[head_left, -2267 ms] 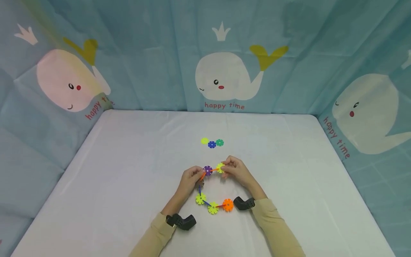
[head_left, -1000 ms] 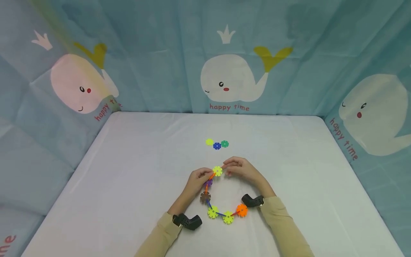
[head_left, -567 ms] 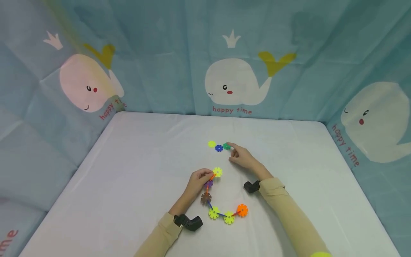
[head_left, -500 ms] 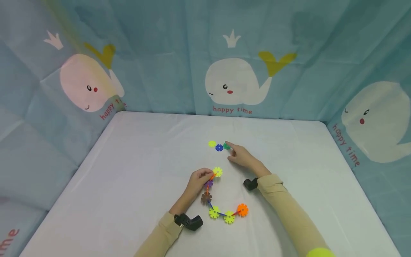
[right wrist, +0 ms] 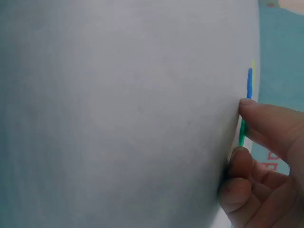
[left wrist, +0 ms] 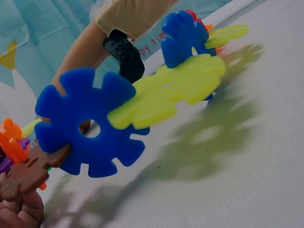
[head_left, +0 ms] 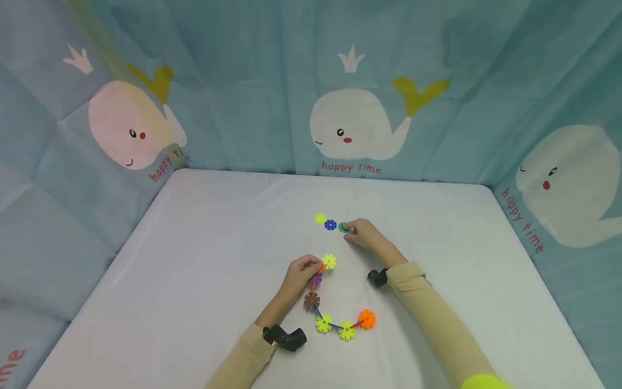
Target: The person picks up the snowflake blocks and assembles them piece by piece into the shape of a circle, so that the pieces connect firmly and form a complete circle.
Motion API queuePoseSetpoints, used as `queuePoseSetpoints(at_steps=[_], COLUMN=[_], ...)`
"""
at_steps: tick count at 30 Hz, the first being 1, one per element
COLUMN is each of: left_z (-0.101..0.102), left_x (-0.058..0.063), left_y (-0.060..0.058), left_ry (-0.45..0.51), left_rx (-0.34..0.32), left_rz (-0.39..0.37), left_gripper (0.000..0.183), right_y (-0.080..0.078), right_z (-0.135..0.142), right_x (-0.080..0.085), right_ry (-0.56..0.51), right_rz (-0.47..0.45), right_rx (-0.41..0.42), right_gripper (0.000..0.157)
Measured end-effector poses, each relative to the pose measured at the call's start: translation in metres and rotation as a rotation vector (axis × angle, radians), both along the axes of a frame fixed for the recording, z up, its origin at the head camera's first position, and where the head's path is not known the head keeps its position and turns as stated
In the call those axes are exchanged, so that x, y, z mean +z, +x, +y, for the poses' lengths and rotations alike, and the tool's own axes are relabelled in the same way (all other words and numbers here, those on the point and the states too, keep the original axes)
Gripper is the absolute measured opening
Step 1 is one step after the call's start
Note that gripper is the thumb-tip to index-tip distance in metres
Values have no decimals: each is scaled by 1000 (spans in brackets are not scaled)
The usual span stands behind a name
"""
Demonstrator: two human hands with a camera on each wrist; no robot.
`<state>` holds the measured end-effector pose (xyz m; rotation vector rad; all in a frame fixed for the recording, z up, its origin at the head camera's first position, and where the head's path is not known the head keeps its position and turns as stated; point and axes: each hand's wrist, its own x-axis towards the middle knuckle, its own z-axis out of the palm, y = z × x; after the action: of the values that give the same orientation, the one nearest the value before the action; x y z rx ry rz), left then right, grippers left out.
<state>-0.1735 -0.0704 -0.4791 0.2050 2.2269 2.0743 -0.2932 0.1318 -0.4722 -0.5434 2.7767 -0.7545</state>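
Observation:
Notched plastic discs are slotted into a curved chain. My left hand [head_left: 297,278] pinches this chain near its far end, at the purple disc [head_left: 316,279] below a yellow disc [head_left: 329,261]. From there it runs through a brown disc [head_left: 311,301] and more yellow discs to an orange disc [head_left: 366,319]. The left wrist view shows a blue disc [left wrist: 78,142] standing edgewise with a yellow disc [left wrist: 175,85] slotted in. Farther out, my right hand [head_left: 365,235] holds a loose green disc [head_left: 342,227] by its edges, thumb and finger on either side, low over the table.
A loose blue disc [head_left: 330,225] and a yellow disc [head_left: 320,218] lie left of the green one on the white tabletop [head_left: 218,243]. Blue whale-print curtains [head_left: 233,108] stand along the back and sides. Each wrist wears a black camera [head_left: 286,339].
My right hand has left the chain's far end, reached out to the green disc and drawn it slightly nearer, apart from the blue one. Earlier the left hand shifted along the chain; lately it stays still.

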Motion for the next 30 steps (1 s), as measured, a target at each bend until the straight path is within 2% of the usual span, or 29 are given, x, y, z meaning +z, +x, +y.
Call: queuePoseSetpoints(at_steps=[6,9,12,15,21,24,29,30], left_z=[-3,-4,-4,-3,-1,-1,-1,-1], left_x=[-26,-35,-36,-34,-31,-31,-30,-26], left_y=[-1,-6,-9,-10,-13,-14,-13,-11], left_ry=[29,25,17,20,25,16,27,29], left_rx=[-16,-5,5,7,0,4,-5,-8], left_rz=[-39,-22,9,8,0,-7,-7,-12], left_gripper=[15,16,18,18,18,17,17,17], right_y=[6,6,5,5,5,5,9,10], right_z=[5,7,8,9,11,12,17,19], right_x=[-12,-15,-15,-14,-14,-13,-15,-16], right_ry=[-104,-149,-180,-207,-224,-228,-292,-307], right_rz=[7,39,54,39,15,19,2,-6], right_rx=[-5,-6,-17,-48,-76,-74,-126,-133], right_gripper=[13,12,14,16,36,35,32,31])
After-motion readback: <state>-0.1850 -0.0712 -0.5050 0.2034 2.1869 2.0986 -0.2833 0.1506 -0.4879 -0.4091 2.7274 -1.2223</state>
